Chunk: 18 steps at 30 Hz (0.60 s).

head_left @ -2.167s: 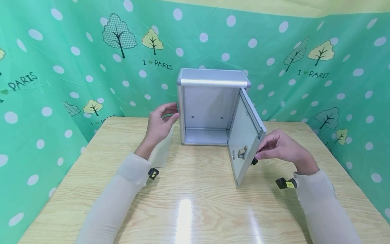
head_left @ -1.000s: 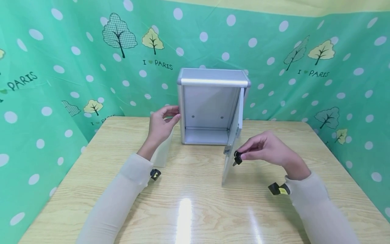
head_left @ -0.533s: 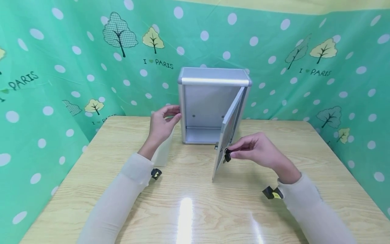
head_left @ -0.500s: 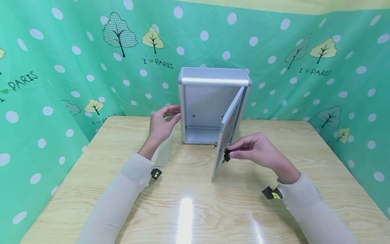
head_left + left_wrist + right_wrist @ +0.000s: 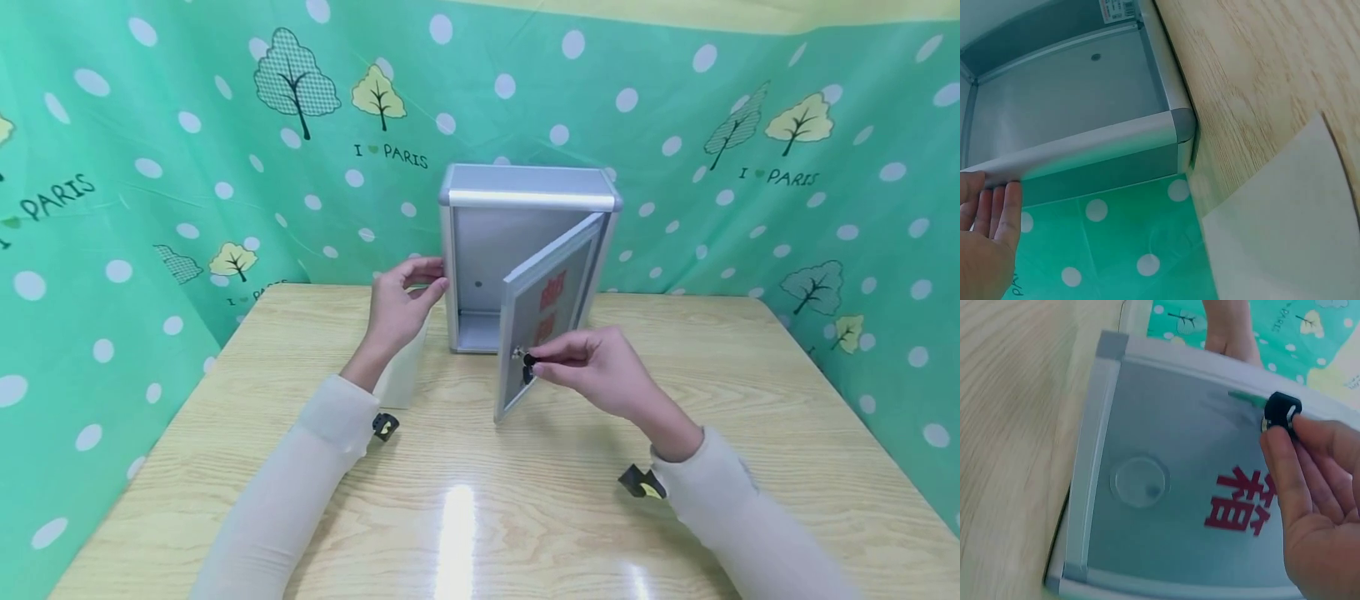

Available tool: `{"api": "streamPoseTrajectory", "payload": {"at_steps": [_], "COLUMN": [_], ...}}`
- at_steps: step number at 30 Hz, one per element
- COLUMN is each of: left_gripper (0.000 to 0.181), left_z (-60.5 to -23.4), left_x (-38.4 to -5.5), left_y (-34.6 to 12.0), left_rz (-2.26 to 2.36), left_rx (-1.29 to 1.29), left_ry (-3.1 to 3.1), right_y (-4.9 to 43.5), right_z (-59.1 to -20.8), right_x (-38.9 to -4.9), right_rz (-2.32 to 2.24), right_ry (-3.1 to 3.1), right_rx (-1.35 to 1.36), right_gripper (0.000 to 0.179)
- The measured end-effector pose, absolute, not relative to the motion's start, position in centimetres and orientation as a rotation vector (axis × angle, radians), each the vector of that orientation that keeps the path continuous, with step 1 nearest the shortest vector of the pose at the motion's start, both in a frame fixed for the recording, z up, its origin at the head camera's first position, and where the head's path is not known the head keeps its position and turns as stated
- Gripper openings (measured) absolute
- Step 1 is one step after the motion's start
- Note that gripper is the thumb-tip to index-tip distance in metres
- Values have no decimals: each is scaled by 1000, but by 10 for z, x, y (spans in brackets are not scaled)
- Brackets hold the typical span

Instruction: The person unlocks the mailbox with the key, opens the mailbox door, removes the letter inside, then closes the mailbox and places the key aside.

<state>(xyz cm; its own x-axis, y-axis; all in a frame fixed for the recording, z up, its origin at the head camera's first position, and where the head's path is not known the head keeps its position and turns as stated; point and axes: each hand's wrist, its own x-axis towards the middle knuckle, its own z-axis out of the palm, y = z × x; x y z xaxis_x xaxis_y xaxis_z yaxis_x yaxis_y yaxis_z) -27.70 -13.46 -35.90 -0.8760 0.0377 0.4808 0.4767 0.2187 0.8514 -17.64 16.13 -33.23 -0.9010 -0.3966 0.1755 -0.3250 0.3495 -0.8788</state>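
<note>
A silver metal box (image 5: 534, 200) stands upright on the table, its hinged door (image 5: 573, 275) partly swung out to the right. My right hand (image 5: 592, 367) pinches a black-headed key (image 5: 529, 367) at the lock on the door's front. In the right wrist view, thumb and fingers hold the black key head (image 5: 1283, 407), and red lettering (image 5: 1241, 499) marks the door. My left hand (image 5: 401, 308) touches the box's left side with fairly straight fingers (image 5: 1009, 209). Part of the box's inside is hidden behind the door.
A pale flat sheet (image 5: 399, 375) lies on the wooden table (image 5: 337, 517), left of the box and partly under my left wrist. A green dotted curtain (image 5: 300, 192) hangs behind and at both sides. A label (image 5: 1116, 9) shows inside the box.
The door has swung leftward, toward the box opening, and its lettered front now shows. My right hand has travelled left with the key. My left hand has stayed by the box's side.
</note>
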Motion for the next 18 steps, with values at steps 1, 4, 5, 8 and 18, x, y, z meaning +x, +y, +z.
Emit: {"api": "streamPoseTrajectory", "payload": {"at_steps": [1, 4, 5, 8, 18], "left_gripper": [30, 30, 30, 30, 33], "left_z": [-359, -359, -359, -359, -356], "left_x": [-277, -277, -277, -277, -275], "left_y": [-135, -135, -135, -134, -133], "left_rz": [-1698, -1701, -1704, -1707, -1705], "left_rx": [-478, -478, -478, -474, -454], "left_ry": [-2140, -2138, -2137, -2140, -2155], "right_y": [158, 150, 147, 140, 117], "right_z": [-332, -333, -333, -333, -336], "right_x": [-177, -178, -179, -182, -194], "right_rz": [-1620, -1627, -1629, -1644, -1715], "right_ry": [2535, 2554, 2558, 2565, 2621], "right_rx": [-664, -637, -629, -609, -578], "right_gripper": [19, 19, 19, 18, 17]}}
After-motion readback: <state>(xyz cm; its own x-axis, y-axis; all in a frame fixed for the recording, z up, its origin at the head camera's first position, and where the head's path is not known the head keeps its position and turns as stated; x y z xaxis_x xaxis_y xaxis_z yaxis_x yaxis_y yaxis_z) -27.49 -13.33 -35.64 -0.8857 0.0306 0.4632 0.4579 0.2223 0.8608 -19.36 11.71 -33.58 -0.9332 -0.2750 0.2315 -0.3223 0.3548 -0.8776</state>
